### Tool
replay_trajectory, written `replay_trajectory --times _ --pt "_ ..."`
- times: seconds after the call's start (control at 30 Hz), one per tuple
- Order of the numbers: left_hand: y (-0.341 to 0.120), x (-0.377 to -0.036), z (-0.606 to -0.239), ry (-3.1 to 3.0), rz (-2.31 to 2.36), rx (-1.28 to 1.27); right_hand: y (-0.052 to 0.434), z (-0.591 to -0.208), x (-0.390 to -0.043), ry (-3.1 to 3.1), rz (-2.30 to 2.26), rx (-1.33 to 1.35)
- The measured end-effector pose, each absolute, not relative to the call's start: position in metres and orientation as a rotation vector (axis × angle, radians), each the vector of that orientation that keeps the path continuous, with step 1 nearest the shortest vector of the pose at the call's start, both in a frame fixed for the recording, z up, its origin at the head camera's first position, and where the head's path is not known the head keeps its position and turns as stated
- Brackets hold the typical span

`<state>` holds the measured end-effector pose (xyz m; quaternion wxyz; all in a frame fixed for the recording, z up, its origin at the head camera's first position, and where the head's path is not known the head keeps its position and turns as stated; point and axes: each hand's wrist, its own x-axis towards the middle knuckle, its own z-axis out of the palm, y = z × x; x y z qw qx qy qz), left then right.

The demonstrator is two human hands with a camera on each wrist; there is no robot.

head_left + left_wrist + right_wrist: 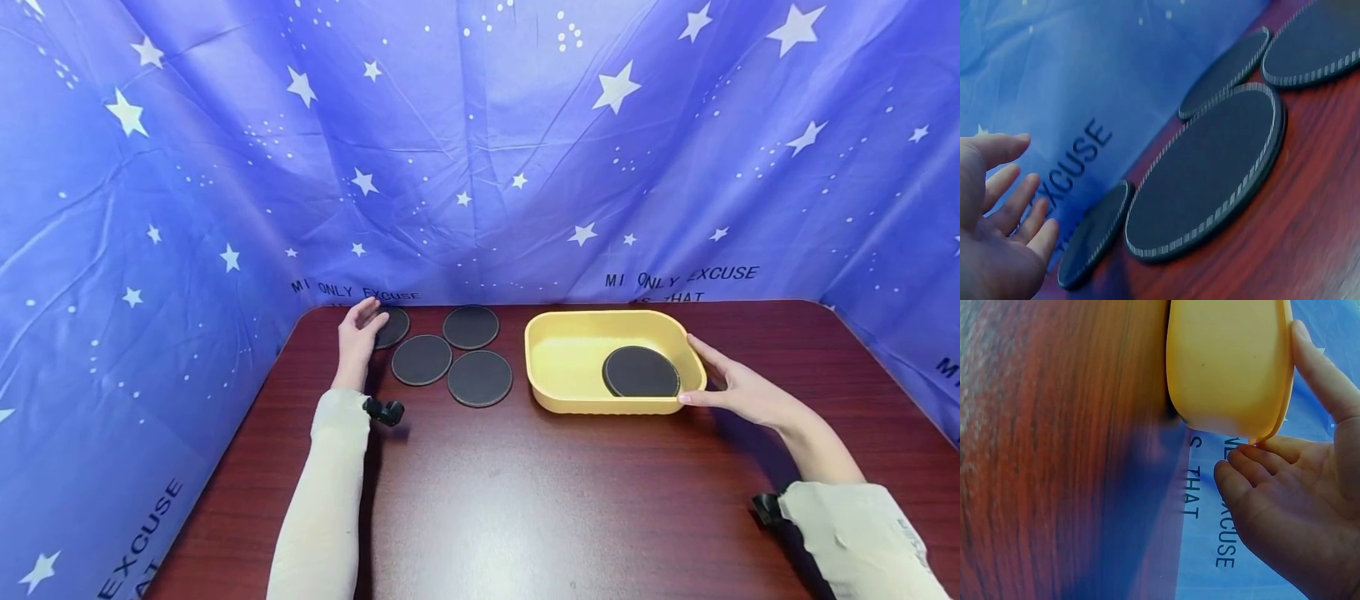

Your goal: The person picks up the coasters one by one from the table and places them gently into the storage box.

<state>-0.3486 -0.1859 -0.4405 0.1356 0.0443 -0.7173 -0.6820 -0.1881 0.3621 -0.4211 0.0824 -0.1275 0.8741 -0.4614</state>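
My left hand (359, 333), fingers spread and slightly bent, is over the left edge of the leftmost black round coaster (393, 328) at the back of the table. In the left wrist view the palm (1000, 262) holds nothing, and a coaster (1094, 234) lies just past the fingertips. On the right, my right hand (738, 392) grips the end of a yellow plastic tub (551, 402), thumb at the near corner and fingers along the right end. The right wrist view shows the thumb (1316, 369) against the tub's rim. One black coaster (641, 372) leans inside the tub.
Beside the leftmost coaster lie more black coasters: one at the back (471, 327), one in the middle (422, 360) and one nearer (480, 378). The dark red wooden table (570, 492) meets a blue star-patterned curtain (480, 150) behind and at both sides.
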Motion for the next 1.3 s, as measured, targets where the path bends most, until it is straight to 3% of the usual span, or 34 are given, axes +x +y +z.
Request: replay_trajectory --times 0.67,1.3 --pt "-0.222 -0.353 -0.467 -2.432 -1.553 0.385 0.360 -0.421 -0.187 2.602 -1.395 -0.407" --pt "-0.207 -0.357 -0.466 -2.776 -1.171 0.284 0.362 -0.422 -0.187 2.619 -1.368 -0.402"
